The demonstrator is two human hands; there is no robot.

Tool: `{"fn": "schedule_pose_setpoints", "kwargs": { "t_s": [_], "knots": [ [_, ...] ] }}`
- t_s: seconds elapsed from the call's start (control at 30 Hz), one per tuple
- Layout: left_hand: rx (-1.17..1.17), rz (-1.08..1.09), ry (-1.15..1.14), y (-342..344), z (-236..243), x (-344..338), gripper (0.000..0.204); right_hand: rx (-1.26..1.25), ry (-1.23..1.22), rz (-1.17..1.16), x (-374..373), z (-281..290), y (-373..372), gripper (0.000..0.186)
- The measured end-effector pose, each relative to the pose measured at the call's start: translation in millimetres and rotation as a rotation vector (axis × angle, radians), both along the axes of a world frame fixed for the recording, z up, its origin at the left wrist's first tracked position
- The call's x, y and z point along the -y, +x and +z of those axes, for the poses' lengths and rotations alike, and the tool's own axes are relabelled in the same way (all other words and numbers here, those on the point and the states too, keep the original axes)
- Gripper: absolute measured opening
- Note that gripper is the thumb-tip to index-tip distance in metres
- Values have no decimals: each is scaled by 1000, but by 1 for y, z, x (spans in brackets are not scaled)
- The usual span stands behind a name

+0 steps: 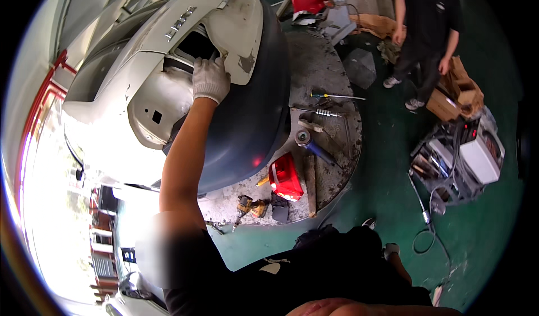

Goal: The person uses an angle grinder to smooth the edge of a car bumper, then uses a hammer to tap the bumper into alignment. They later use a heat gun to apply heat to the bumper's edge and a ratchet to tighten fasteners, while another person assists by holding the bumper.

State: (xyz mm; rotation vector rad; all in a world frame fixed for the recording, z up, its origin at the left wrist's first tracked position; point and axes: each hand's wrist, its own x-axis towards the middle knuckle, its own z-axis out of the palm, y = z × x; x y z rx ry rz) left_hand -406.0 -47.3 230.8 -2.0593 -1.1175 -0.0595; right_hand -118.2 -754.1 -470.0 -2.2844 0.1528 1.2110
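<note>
My left hand (211, 81), in a white knit glove, reaches up to the rear of a white car (151, 55). Its fingers curl over the edge of the tailgate (238, 46), beside a dark rectangular opening. Below the hand is a bare lamp recess (158, 111) with a small square hole. A dark grey bumper (241, 125) curves along the rear, to the right of my forearm. My right hand (392, 251), gloved too, hangs low by my side. Its fingers are too small and partly hidden to read.
Beside the bumper, a round grey platform (331, 164) bears a red tail lamp (286, 177), an angle grinder (314, 146), a cordless drill (251, 207) and a screwdriver (337, 96). A person (426, 35) stands at upper right near cardboard (457, 91). A cluttered cart (460, 156) trails a cable.
</note>
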Motion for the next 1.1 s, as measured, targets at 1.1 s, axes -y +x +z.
{"fn": "schedule_pose_setpoints", "kwargs": {
  "t_s": [1.1],
  "knots": [
    [302,384,195,63,-27,-32,48,-207,2,-260,-196,100,324,15]
  ]
}}
